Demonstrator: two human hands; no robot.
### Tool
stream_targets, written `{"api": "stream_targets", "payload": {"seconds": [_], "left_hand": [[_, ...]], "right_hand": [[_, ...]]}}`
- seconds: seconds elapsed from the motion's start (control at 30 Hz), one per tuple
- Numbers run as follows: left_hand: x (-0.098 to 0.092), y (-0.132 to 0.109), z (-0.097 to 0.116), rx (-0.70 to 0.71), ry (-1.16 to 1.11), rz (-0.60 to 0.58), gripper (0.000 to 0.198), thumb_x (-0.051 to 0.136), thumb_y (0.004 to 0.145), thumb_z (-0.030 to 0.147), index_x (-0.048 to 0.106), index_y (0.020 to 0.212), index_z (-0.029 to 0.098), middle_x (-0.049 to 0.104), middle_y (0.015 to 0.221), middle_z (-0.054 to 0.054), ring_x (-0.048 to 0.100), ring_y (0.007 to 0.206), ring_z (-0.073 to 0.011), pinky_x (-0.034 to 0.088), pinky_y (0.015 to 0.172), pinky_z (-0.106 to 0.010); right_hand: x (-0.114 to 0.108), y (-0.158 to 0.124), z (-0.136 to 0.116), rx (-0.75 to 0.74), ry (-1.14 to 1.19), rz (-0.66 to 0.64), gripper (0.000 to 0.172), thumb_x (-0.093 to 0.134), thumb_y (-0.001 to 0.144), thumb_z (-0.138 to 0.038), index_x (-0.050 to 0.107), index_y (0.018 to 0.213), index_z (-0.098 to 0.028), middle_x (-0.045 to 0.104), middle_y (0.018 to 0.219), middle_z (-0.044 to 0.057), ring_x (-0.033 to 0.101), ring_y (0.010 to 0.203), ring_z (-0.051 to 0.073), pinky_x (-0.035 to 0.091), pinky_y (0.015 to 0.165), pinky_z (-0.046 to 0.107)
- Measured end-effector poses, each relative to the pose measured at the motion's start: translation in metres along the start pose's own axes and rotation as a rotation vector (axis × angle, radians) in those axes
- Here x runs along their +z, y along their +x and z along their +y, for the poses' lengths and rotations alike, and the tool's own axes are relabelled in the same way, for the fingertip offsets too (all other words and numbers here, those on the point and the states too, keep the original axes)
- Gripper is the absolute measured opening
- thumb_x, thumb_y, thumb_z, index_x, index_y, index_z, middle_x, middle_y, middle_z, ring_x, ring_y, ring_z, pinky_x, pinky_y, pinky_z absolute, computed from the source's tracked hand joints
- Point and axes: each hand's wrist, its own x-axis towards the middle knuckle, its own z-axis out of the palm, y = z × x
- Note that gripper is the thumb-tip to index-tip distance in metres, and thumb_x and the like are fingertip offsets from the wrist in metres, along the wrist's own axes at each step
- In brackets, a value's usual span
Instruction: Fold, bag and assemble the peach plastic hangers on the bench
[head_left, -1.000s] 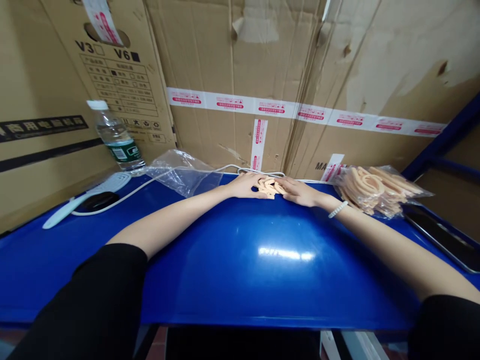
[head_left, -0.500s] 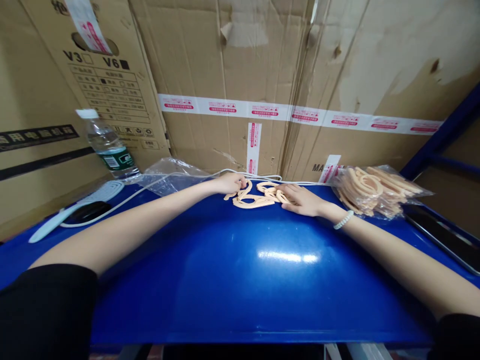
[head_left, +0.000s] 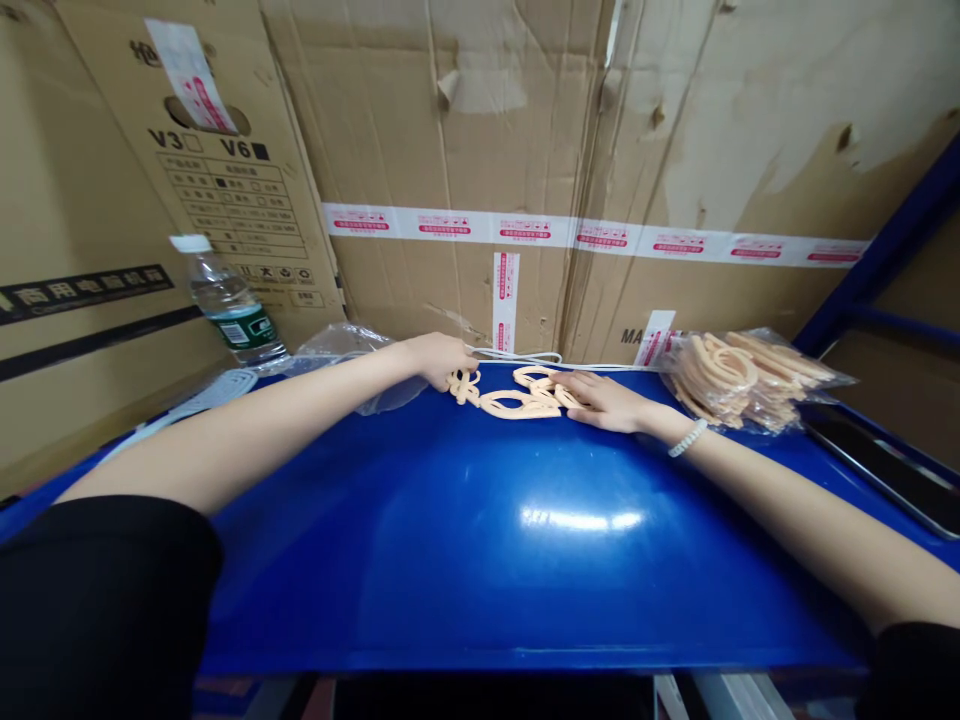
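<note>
Several peach rubber loops [head_left: 517, 404] lie spread along the far side of the blue table [head_left: 480, 540]. My left hand [head_left: 439, 358] is closed in a pinch on the leftmost loop [head_left: 461, 386]. Over the right end of the spread, my right hand [head_left: 607, 400] lies flat with its fingers stretched out, pressing on the loops. A white bead bracelet [head_left: 688, 438] sits on that wrist.
A clear bag full of peach loops [head_left: 739, 375] lies at the right. An empty clear bag [head_left: 337, 345], a water bottle [head_left: 229, 300], a white cable [head_left: 525, 356] and a pale flat object [head_left: 210, 392] are at the left. A dark tray [head_left: 877, 460] sits far right. Cardboard boxes [head_left: 487, 150] wall the back.
The loops were bunched between both hands. My left hand has drawn some out to the left, so they now lie spread in a row. My right hand stayed pressed on its end.
</note>
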Motion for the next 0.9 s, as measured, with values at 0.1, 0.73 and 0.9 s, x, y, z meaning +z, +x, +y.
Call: {"api": "stream_targets", "payload": {"seconds": [0.1,0.73,0.9], "left_hand": [[0.006,0.005,-0.010,-0.080,-0.135,0.051,0.043,0.067,0.071,0.026,0.071,0.114,0.022,0.075,0.104,-0.009,0.068,0.087,-0.0271,0.049,0.075,-0.033],[0.019,0.027,0.085,-0.074,-0.474,0.622,0.029,0.050,0.101,0.033,0.064,0.121,0.017,0.068,0.123,-0.012,0.063,0.118,-0.0262,0.048,0.104,-0.041],[0.016,0.003,0.126,0.217,-0.437,0.513,0.041,0.047,0.104,0.036,0.056,0.142,0.026,0.060,0.145,-0.008,0.050,0.138,-0.0284,0.039,0.116,-0.048]], "right_hand": [[-0.002,-0.003,0.001,-0.012,0.018,-0.007,0.068,0.046,0.101,-0.052,0.035,0.160,-0.019,0.041,0.162,0.017,0.041,0.146,0.038,0.038,0.116,0.060],[0.008,0.030,-0.006,0.155,-0.197,0.017,0.063,0.035,0.105,-0.046,0.030,0.163,-0.022,0.050,0.152,0.020,0.049,0.134,0.038,0.041,0.107,0.058],[0.010,0.043,-0.012,0.079,-0.198,0.035,0.054,0.028,0.108,-0.042,0.037,0.159,-0.026,0.044,0.160,0.013,0.041,0.146,0.034,0.039,0.111,0.060]]}}
